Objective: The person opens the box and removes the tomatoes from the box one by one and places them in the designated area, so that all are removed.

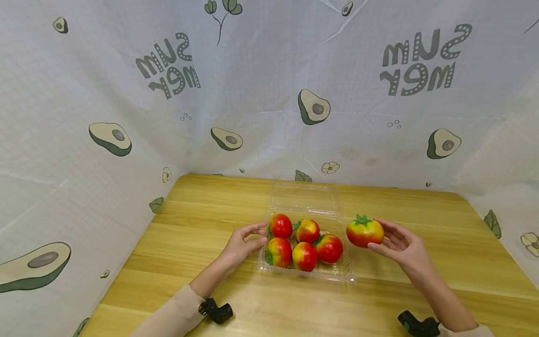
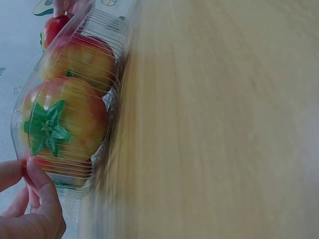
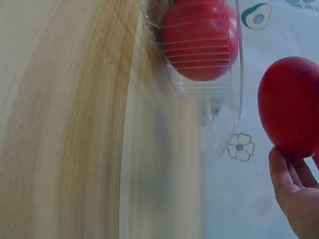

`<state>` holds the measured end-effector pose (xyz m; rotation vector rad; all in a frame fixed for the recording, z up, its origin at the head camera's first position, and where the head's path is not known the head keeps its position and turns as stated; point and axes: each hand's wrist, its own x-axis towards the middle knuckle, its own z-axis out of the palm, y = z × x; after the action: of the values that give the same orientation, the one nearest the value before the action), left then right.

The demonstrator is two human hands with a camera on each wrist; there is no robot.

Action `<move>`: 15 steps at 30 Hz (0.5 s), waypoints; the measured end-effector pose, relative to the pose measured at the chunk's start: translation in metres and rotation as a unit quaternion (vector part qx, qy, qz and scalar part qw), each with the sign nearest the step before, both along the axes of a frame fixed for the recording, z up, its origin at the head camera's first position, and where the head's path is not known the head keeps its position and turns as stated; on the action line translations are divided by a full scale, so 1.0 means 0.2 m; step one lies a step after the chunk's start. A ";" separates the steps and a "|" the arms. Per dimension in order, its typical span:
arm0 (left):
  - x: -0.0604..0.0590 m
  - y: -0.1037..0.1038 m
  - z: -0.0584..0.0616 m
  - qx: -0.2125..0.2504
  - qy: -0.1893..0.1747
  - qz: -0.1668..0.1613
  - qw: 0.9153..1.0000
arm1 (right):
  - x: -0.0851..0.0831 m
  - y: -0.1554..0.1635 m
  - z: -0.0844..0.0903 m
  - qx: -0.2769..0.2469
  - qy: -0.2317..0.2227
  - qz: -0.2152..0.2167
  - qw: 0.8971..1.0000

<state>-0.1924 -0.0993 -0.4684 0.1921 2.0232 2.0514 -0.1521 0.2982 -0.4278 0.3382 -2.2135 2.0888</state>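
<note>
A clear plastic clamshell box (image 1: pixel 311 275) lies on the table with its transparent lid (image 1: pixel 304 196) folded back. Several red-and-yellow tomatoes (image 1: pixel 305 256) sit inside, some with green leafy tops. At the box's left side, my left hand (image 1: pixel 241 245) pinches the rim between thumb and fingers, as the left wrist view also shows. My right hand (image 1: pixel 405 246) holds another tomato (image 1: pixel 364 232) above the table, just right of the box and apart from it. That tomato's green top faces up in the head view; its red underside shows in the right wrist view.
The wood-grain table (image 1: pixel 202 210) extends around the box on all sides. Behind and beside it hangs a pale curtain (image 1: pixel 261 93) printed with avocados and lettering. Black devices, such as the left one (image 1: pixel 216 311), are strapped at both wrists.
</note>
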 end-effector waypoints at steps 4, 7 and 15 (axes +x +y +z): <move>0.00 0.00 0.00 0.000 0.001 0.001 1.000 | -0.01 0.02 -0.01 0.006 -0.011 -0.010 1.000; 0.00 0.00 0.00 -0.003 0.003 0.001 1.000 | -0.02 0.04 -0.02 0.008 -0.015 -0.014 1.000; 0.00 0.00 0.00 -0.006 0.006 0.001 1.000 | -0.06 0.07 -0.04 -0.002 -0.016 -0.025 1.000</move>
<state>-0.1919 -0.0994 -0.4677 0.2003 2.0428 2.0420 -0.1648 0.3117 -0.4363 0.2487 -2.2128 2.0873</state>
